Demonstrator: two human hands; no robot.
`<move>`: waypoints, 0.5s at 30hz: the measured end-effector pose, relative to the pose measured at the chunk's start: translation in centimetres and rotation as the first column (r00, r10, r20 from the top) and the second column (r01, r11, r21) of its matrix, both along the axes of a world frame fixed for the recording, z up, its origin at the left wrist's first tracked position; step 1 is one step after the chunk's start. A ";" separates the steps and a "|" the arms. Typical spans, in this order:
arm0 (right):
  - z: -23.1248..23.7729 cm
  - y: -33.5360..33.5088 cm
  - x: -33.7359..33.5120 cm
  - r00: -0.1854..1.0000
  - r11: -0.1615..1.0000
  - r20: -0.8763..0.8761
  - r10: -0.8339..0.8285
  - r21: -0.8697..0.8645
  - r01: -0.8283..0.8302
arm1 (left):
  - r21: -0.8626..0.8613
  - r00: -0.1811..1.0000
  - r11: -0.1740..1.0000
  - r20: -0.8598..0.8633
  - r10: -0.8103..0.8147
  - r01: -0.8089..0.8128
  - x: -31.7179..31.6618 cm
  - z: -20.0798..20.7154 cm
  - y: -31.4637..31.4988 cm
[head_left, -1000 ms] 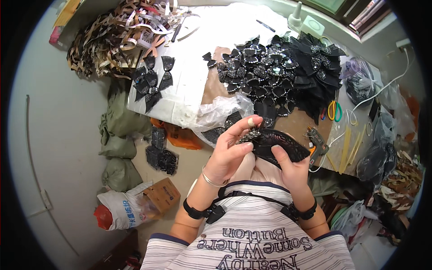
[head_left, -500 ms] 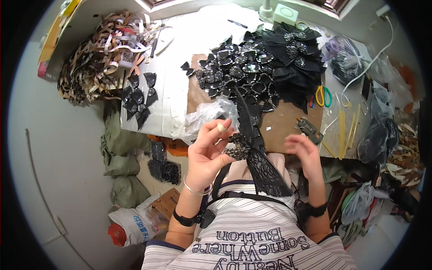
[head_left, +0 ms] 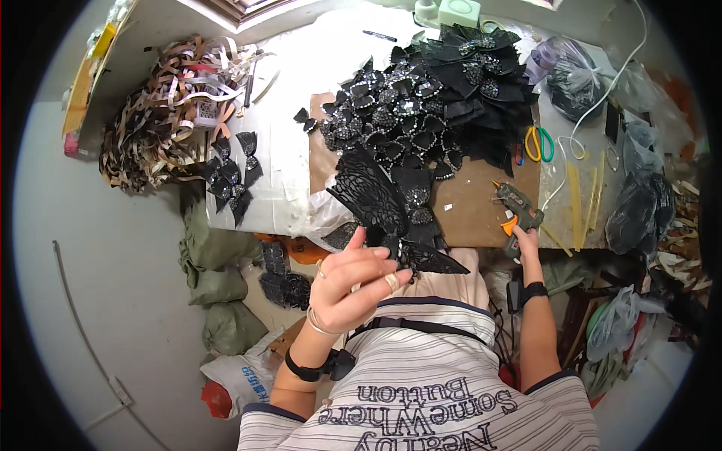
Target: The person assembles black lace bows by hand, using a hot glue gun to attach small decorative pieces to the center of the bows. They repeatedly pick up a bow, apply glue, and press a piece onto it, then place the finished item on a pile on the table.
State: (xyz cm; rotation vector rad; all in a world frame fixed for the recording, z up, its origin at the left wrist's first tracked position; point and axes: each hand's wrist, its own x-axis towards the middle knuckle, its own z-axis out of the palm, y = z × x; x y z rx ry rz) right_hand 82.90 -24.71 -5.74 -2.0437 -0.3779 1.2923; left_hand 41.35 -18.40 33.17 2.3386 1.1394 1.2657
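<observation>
In front of my body, my left hand (head_left: 352,284) pinches a large black lace bow (head_left: 371,192) near its middle. One lace wing stands up toward the table and another points right; the fingers hide part of the center. At the table's front edge on the right, my right hand (head_left: 525,245) is closed round the handle of a grey-green glue gun (head_left: 519,204) with an orange trigger. Its nozzle points to the far left. Beyond the bow in my left hand, a black bow with a sparkling center (head_left: 418,198) lies at the table's edge.
Black jewelled bow pieces (head_left: 391,105) are heaped mid-table, beside stacked larger black bows (head_left: 481,75). Scissors (head_left: 539,144) with yellow and green handles, glue sticks (head_left: 574,199) and a white cord (head_left: 602,109) lie right. Ribbon strips (head_left: 162,113) pile up left, near several small bows (head_left: 232,177).
My right hand has moved from the air beside the bow to the glue gun's handle and gripped it. My left hand has turned the bow, so its lace wing now faces up.
</observation>
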 end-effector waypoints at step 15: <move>36.0 1.5 -10.5 0.697 0.742 -0.495 0.520 0.666 -0.081 | 0.300 0.948 0.944 -0.317 -0.037 0.137 -1.9 0.1 -1.6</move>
